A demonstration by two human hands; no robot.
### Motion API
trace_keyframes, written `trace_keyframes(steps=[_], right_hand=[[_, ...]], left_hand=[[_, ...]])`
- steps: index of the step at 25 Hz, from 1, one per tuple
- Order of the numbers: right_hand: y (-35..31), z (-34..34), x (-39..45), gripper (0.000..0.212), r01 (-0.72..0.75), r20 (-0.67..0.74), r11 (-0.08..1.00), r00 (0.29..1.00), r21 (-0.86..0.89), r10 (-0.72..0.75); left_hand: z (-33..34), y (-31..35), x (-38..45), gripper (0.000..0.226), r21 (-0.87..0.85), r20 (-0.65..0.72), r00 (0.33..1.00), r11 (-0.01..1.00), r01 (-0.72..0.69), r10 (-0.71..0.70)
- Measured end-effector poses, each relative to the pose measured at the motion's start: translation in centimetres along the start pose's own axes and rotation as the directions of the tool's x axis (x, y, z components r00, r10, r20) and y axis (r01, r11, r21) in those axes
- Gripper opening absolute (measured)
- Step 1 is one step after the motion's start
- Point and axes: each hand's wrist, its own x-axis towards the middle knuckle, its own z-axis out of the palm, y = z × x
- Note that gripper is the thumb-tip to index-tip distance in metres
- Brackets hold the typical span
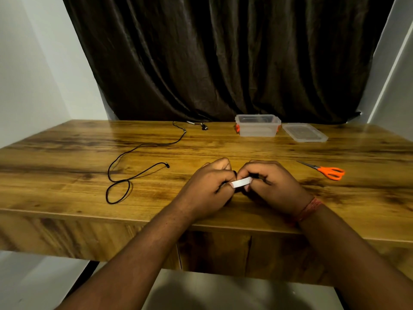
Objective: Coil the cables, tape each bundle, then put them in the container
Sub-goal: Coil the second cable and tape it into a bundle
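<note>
Left hand (pixel 206 186) and right hand (pixel 269 184) curled together, pinching white tape strip (pixel 241 182) between them over a mostly hidden dark bundle; loose black cable (pixel 125 173) left of hands, clear container (pixel 257 126) beyond

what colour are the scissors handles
Orange, on the scissors lying right of the hands; the head view shows it.

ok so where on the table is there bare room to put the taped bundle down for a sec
Bare wood lies between the hands and the container, and between the right hand and the scissors. The near right corner past the scissors is bare too. The left side is crowded: the loose black cable loops there. The lid fills the spot right of the container.
</note>
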Motion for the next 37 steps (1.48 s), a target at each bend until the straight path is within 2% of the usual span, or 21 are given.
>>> trace_keyframes(steps=[6,8,10,13,15,23,27,31,37], right_hand=[[0.4,-0.2,0.0,0.033,-0.100,0.021,0.980,0.995,0.174,0.098],[0.6,-0.3,0.1,0.029,-0.081,0.021,0.992,0.997,0.101,0.080],[0.7,-0.3,0.2,0.021,0.005,0.009,0.999,1.000,-0.032,-0.005],[0.5,0.4,0.3,0.013,0.147,0.010,0.955,0.989,-0.257,-0.149],[0.3,0.9,0.3,0.011,0.176,0.005,0.929,0.983,-0.325,-0.185],[0.2,0.8,0.3,0.014,0.164,-0.038,0.916,0.981,-0.366,-0.190],[0.2,0.8,0.3,0.014,0.154,-0.057,0.917,0.981,-0.367,-0.188],[0.4,0.9,0.3,0.013,0.150,-0.047,0.914,0.982,-0.378,-0.181],[0.4,0.9,0.2,0.012,0.151,-0.027,0.910,0.984,-0.387,-0.175]], left_hand=[[-0.2,0.0,0.1,0.015,-0.080,-0.050,0.998,0.997,0.019,-0.023],[-0.2,0.1,0.0,0.017,-0.098,-0.064,0.997,0.995,0.031,-0.037],[-0.1,0.0,0.1,0.021,-0.048,-0.073,0.996,0.998,0.050,-0.053],[0.3,-0.1,0.1,0.023,0.052,-0.087,0.994,0.996,0.069,-0.064],[0.3,0.0,0.1,0.025,0.087,-0.098,0.994,0.994,0.066,-0.057],[0.1,0.0,0.1,0.021,0.097,-0.066,0.997,0.994,0.054,-0.048],[0.1,-0.2,0.1,0.028,0.100,-0.051,0.998,0.994,0.031,-0.026],[0.2,-0.2,0.1,0.024,0.045,-0.040,0.997,0.996,0.071,-0.069],[0.3,-0.1,0.1,0.023,0.070,-0.024,0.996,0.994,0.087,-0.085]])
